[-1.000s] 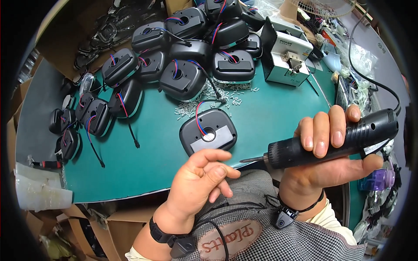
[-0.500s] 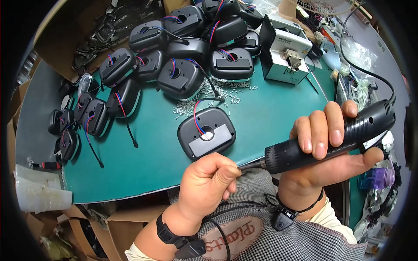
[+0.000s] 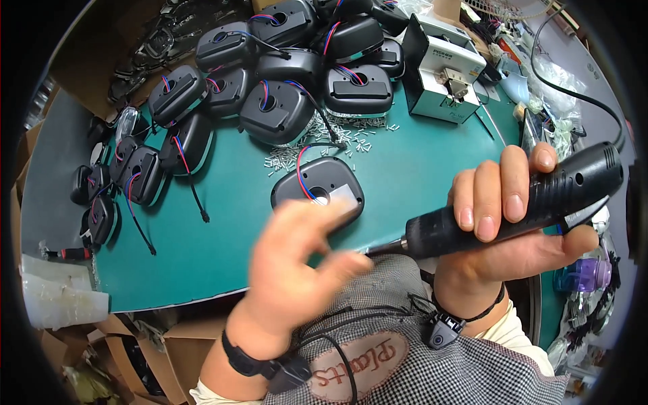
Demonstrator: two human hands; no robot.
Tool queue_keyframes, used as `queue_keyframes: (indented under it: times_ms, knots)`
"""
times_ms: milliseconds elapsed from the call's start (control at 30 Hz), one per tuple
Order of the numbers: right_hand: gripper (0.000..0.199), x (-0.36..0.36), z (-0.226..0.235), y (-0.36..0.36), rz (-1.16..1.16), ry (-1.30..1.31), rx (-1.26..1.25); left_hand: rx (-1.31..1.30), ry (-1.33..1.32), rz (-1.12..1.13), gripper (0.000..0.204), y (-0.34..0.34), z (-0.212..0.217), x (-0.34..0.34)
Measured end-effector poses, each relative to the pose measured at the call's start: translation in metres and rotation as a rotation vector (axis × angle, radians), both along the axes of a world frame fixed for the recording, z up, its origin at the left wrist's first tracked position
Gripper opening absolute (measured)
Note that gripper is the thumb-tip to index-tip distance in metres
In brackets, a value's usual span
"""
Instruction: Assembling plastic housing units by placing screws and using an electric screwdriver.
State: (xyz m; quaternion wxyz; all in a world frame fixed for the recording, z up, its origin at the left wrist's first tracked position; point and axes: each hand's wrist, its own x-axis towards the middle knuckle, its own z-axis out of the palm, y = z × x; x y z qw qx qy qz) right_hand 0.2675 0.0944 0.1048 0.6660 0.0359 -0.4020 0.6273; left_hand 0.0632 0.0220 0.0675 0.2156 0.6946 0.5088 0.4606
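Black electric screwdriver (image 3: 543, 202) is gripped in the right hand (image 3: 489, 206), its barrel wrapped by the curled fingers and its bit (image 3: 388, 248) pointed at the left thumb; whether bit and thumb touch cannot be told. Half a second ago the bit's tip was pinched between left thumb and forefinger; now the left hand (image 3: 290, 263) is blurred, opened and raised, with thumb and fingers spread, and whether anything small is held there cannot be told. By those fingers the near left part of a black casing (image 3: 331, 169) is hidden; the casing is left lying on the green tabletop (image 3: 202, 250), just beyond the left fingertips. From its central hole red and blue wires (image 3: 300, 165) are led over its far edge. Past it, farther from the fingers, loose screws (image 3: 280, 158) are scattered, and the space behind is blocked by heaped black casings (image 3: 277, 115). Beyond the right fingers a white boxy machine (image 3: 439, 101) is placed, and a purple bottle (image 3: 594, 273) is seen right of the right thumb.
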Motion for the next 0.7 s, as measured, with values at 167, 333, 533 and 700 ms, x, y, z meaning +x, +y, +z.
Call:
queue_keyframes:
  times_ms: [167, 333, 533, 700]
  knots:
    - [0.08, 0.004, -0.016, 0.012, -0.158, -0.068, 0.113, -0.181, -0.061, 0.495, 0.062, 0.021, -0.028, -0.03]
    - [0.092, -0.003, -0.033, 0.027, -0.218, -0.162, 0.307, -0.404, -0.064, 0.4, 0.078, 0.03, -0.046, -0.017]
    - [0.093, -0.009, -0.046, 0.028, -0.253, -0.227, 0.313, -0.442, -0.215, 0.361, 0.075, 0.028, -0.042, -0.006]
    - [0.091, -0.016, -0.048, 0.021, -0.272, -0.266, 0.212, -0.401, -0.177, 0.35, 0.068, 0.028, -0.048, -0.008]
